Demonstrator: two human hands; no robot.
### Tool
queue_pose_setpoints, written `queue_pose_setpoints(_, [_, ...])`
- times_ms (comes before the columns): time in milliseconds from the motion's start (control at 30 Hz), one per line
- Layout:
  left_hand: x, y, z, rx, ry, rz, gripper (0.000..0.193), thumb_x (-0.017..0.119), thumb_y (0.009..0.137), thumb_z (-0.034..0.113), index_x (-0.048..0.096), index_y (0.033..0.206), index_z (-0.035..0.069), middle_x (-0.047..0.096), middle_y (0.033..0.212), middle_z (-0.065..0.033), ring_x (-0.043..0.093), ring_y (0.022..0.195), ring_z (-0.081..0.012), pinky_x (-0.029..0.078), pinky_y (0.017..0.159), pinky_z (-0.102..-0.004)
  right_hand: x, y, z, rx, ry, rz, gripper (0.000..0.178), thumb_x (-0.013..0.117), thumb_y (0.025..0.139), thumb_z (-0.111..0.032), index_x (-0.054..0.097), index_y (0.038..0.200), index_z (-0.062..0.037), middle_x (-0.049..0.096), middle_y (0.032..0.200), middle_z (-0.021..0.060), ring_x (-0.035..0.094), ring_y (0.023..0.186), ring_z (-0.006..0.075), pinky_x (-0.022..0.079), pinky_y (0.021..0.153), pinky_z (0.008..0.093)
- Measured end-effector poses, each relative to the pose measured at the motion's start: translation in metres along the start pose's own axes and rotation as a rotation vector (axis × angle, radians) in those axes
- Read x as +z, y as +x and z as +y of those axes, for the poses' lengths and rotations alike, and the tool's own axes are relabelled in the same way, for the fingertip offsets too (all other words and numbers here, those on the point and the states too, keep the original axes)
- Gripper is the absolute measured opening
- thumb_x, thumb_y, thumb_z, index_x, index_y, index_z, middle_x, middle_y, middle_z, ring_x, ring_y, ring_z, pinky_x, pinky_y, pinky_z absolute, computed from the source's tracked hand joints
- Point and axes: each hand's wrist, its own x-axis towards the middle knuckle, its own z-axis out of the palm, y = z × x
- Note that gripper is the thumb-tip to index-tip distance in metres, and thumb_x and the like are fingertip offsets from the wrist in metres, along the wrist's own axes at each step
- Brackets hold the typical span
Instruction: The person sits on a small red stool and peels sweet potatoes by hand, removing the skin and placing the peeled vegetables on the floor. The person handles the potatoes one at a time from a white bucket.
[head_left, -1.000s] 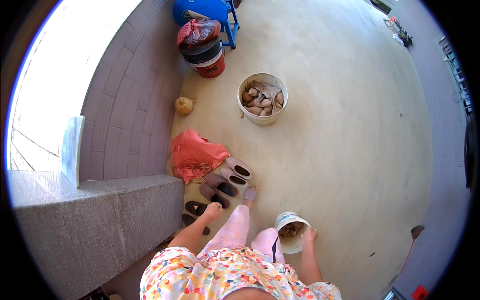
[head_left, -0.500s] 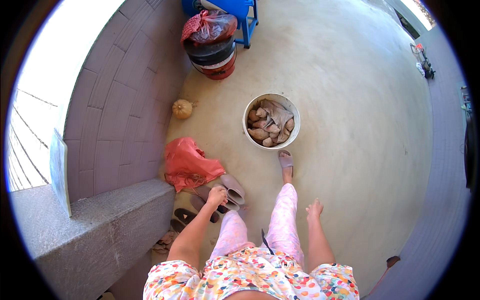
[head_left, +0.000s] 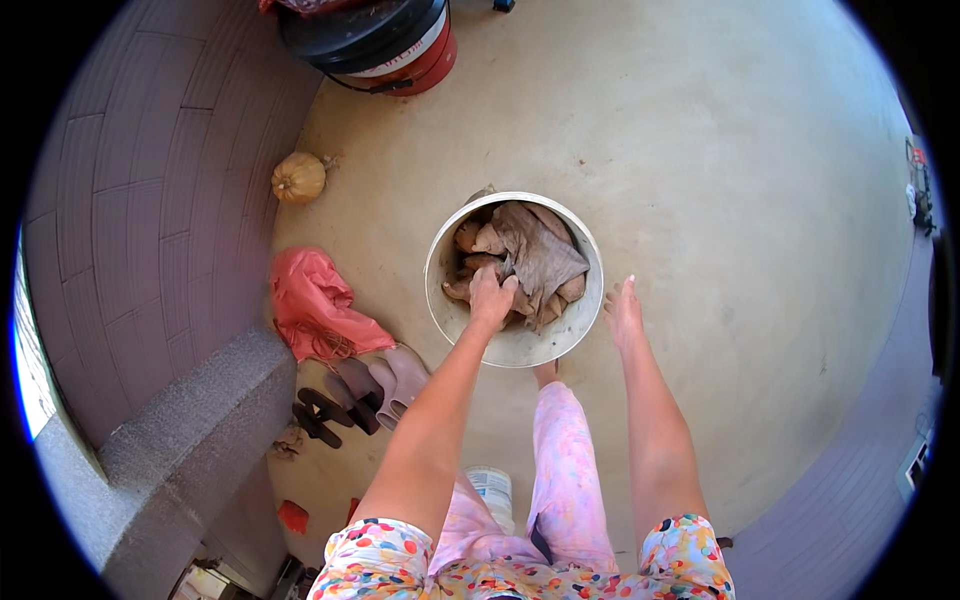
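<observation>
A white bucket (head_left: 437, 325) stands on the floor in front of me, holding several brown tubers (head_left: 572, 288) that look like sweet potatoes. A grey-brown cloth (head_left: 540, 250) is draped over them, mostly on the right. My left hand (head_left: 491, 300) is inside the rim at the near left, its fingers curled down at the cloth's left edge and the tubers. What the fingertips grip, if anything, is hidden. Just outside the bucket's right side my right hand (head_left: 624, 312) is held empty, fingers apart and pointing forward.
At left lie a red plastic bag (head_left: 315, 305), light clogs (head_left: 400, 380) and dark sandals (head_left: 320, 415) beside a grey ledge (head_left: 200, 430). A pumpkin (head_left: 299, 178) sits by the wall. A red bucket with a black lid (head_left: 370, 45) is farther back. Another white tub (head_left: 492, 487) stands by my legs.
I have moved closer to the bucket and bent over it. My left hand has gone from beside my leg into the bucket; my right hand has come forward to its right side.
</observation>
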Motion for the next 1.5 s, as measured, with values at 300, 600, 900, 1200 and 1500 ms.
queue_pose_setpoints(300, [0.01, 0.004, 0.012, -0.08, 0.026, 0.066, 0.028, 0.056, 0.067, 0.018, 0.062, 0.089, 0.002, 0.06, 0.081, -0.0243, 0.057, 0.077, -0.0393, 0.044, 0.071, -0.0419, 0.045, 0.001, -0.04, 0.089, 0.292, -0.057, 0.081, 0.039, 0.084, -0.062, 0.034, 0.129, 0.0056, 0.043, 0.128, 0.0189, 0.043, 0.116, 0.0296, 0.035, 0.098, 0.0405])
queue_pose_setpoints(600, [-0.101, -0.136, -0.002, -0.474, -0.847, 0.221, 0.028, 0.062, 0.068, 0.009, 0.058, 0.09, -0.009, 0.059, 0.076, -0.0064, 0.053, 0.065, -0.0124, 0.044, 0.06, -0.0268, 0.042, -0.015, -0.044, -0.598, -0.225, -0.2, 0.051, 0.065, 0.075, -0.028, 0.05, 0.114, 0.002, 0.055, 0.103, 0.0126, 0.052, 0.094, 0.0211, 0.041, 0.081, 0.0328])
queue_pose_setpoints(900, [-0.14, -0.323, -0.045, -0.765, -1.101, 0.576, 0.019, 0.059, 0.07, 0.005, 0.06, 0.086, -0.004, 0.059, 0.075, -0.0051, 0.052, 0.065, -0.0129, 0.043, 0.062, -0.0268, 0.097, -0.141, -0.077, -0.654, -1.067, -0.634, 0.019, 0.066, 0.068, -0.016, 0.058, 0.072, 0.0012, 0.051, 0.058, 0.0022, 0.049, 0.052, 0.0091, 0.039, 0.048, 0.0252])
queue_pose_setpoints(1200, [-0.085, -0.497, -0.104, -0.934, -1.059, 0.967, 0.019, 0.058, 0.069, 0.005, 0.06, 0.086, -0.004, 0.06, 0.075, -0.0057, 0.054, 0.066, -0.0147, 0.044, 0.062, -0.0293, 0.104, -0.189, -0.005, -0.487, -1.437, -0.609, 0.016, 0.064, 0.067, -0.012, 0.05, 0.061, -0.0044, 0.044, 0.047, 0.0016, 0.041, 0.037, 0.0114, 0.031, 0.035, 0.0281])
queue_pose_setpoints(1500, [0.017, -0.683, -0.153, -1.338, -0.663, 1.099, 0.025, 0.061, 0.063, 0.014, 0.059, 0.081, -0.003, 0.06, 0.068, -0.0173, 0.059, 0.067, -0.0274, 0.046, 0.065, -0.0377, 0.097, -0.202, 0.005, -0.459, -1.467, -0.496, 0.013, 0.052, 0.068, -0.007, 0.042, 0.059, -0.0077, 0.036, 0.043, 0.0022, 0.033, 0.031, 0.0131, 0.028, 0.03, 0.03])
